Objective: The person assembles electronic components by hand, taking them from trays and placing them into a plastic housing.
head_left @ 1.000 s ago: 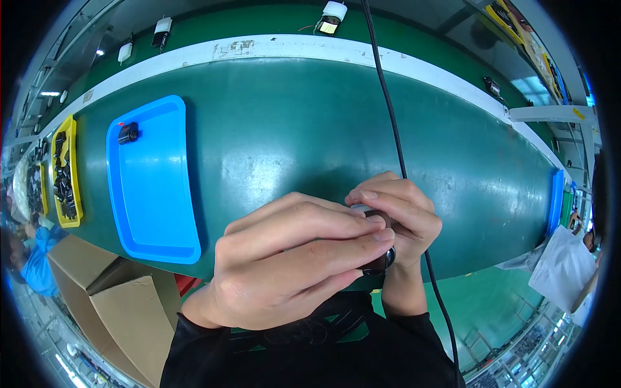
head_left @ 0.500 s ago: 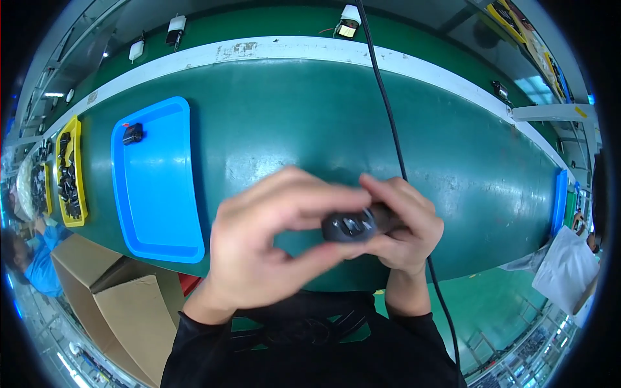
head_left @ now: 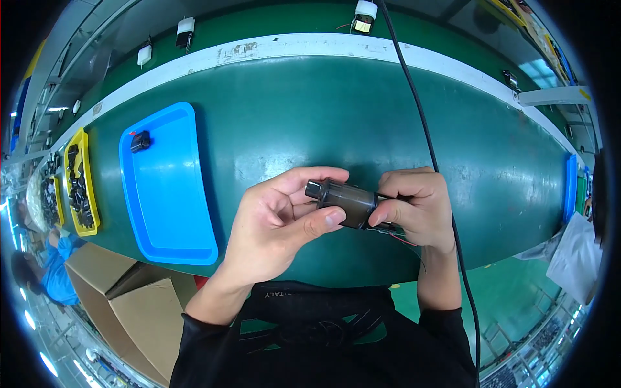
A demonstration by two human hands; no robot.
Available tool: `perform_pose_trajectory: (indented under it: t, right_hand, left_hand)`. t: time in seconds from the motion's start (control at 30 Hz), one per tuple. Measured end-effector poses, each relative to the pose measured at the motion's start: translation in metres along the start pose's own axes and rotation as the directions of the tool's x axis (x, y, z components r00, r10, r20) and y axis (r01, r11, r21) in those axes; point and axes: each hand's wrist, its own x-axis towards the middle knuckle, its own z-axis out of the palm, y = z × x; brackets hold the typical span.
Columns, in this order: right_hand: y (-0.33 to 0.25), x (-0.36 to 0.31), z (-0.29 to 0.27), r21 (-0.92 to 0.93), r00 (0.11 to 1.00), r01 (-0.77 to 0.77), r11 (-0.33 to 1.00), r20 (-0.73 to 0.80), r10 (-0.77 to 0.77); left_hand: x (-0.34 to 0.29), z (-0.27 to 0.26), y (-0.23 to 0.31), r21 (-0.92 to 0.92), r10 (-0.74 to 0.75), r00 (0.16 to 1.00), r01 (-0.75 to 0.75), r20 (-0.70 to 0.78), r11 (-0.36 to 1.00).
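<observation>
Over the near middle of the green table, a smoky translucent cylinder lies almost sideways between my hands. Its blocky black tip points left. My left hand grips the left part, thumb in front and fingers behind. With bent fingers and thumb, my right hand pinches the right end and partly hides it. Thin red and dark wires hang out below the right fingers. In the blue tray on the left sits a small black part with a bit of red.
Yellow trays of black parts stand at far left. An open cardboard box is at the near left edge, with a person in blue beyond. A black cable runs down past my right hand. Beyond the white rail lie several white-and-black units.
The cylinder has turned from end-on to sideways, so its length shows. My left hand, blurred before, has settled round it. The wires have come into sight.
</observation>
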Motion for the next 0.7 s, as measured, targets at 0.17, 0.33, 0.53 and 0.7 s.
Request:
perform_pose_trajectory:
  t: [0.17,0.33,0.53,0.7]
  right_hand:
    - [-0.003,0.001,0.002,-0.003,0.992,-0.129,0.992,-0.008,0.129]
    - [-0.022,-0.006,-0.006,-0.126,1.0,0.0,0.992,0.004,0.0]
    - [-0.007,0.013,0.006,0.092,0.982,-0.189,0.978,0.019,0.188]
    - [0.009,0.029,0.007,0.394,0.966,-0.256,0.882,0.141,0.218]
  left_hand:
    - [0.001,0.001,0.0,-0.029,-0.033,0.998,0.032,-0.049,0.999]
    - [-0.004,0.011,-0.007,-0.082,0.066,0.998,-0.065,0.004,0.994]
    - [-0.002,0.001,-0.005,-0.017,0.081,0.993,-0.082,-0.088,0.996]
    - [0.007,-0.006,0.002,-0.128,-0.008,0.992,-0.008,-0.127,0.992]
